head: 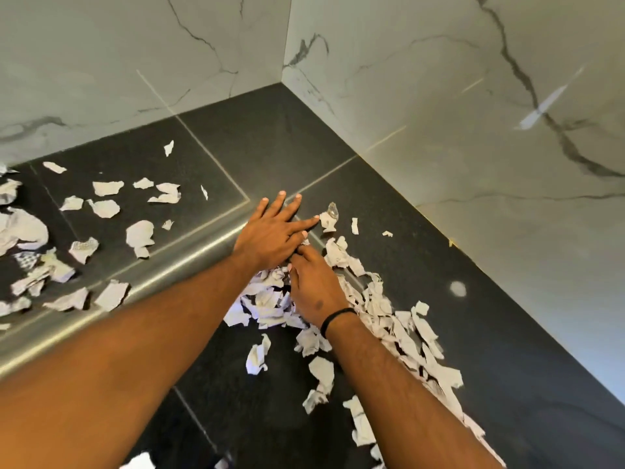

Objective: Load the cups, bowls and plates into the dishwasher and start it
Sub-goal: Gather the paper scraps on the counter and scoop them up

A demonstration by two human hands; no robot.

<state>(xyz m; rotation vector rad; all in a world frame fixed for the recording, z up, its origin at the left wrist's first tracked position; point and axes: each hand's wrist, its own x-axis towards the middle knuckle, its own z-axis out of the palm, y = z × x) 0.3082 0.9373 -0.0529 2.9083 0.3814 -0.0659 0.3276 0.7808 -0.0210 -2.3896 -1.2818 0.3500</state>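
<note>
Down on a dark speckled stone-tile floor (pixel 257 137), where two white marble-look walls with grey veins (pixel 439 79) meet in a corner at twelve o'clock, both my bare arms reach forward. My left hand (pixel 274 228) lies flat at the centre of view, fingers straight and spread, pressing on the floor beside a brushed-metal strip (pixel 152 269) that runs from eight o'clock toward the middle. My right hand (pixel 314 286), with a thin black band (pixel 338 318) on the wrist, sits just at its five o'clock, fingers bent down into a heap of torn white paper scraps (pixel 270 306); whether it grips any, I cannot tell. More scraps trail off toward four and five o'clock, and loose ones (pixel 105 208) lie scattered at nine and ten o'clock. A small clear glass-like piece (pixel 333 209) rests just past my left fingertips at one o'clock. As for the task, no cups, bowls, plates or dishwasher appear anywhere, so I judge that loading has not visibly begun and everything remains: finding the dishes, loading them, starting the machine. Pale grout lines cross the tiles; a bright light spot glints at three o'clock.
</note>
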